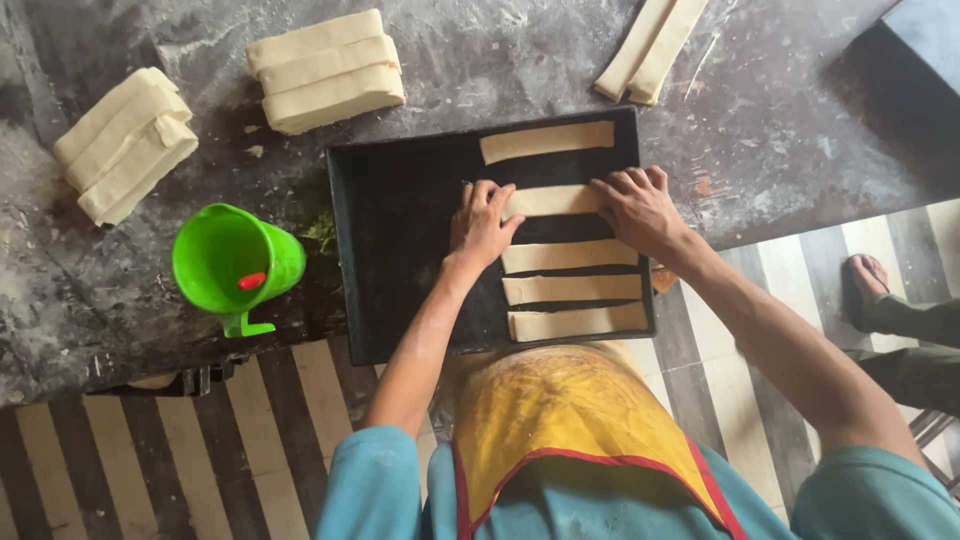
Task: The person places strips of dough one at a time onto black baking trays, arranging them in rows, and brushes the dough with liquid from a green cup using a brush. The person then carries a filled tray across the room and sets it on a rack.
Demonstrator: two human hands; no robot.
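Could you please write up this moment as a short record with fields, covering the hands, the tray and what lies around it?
left hand: fingers on the left end of a dough strip
right hand: fingers on the right end of the same strip
tray: black, on a floured table; five strips in a column on its right side, left side bare
held strip: second from the top
cup: green, left of the tray, a small red thing inside
dough stacks: and, beyond the tray to the left
more strips: at the top edge

Fingers (478, 205) covering ends of dough strip (552, 200); top edge cutting off dough strips (650, 45); right edge cropping seated person's leg (915, 320).
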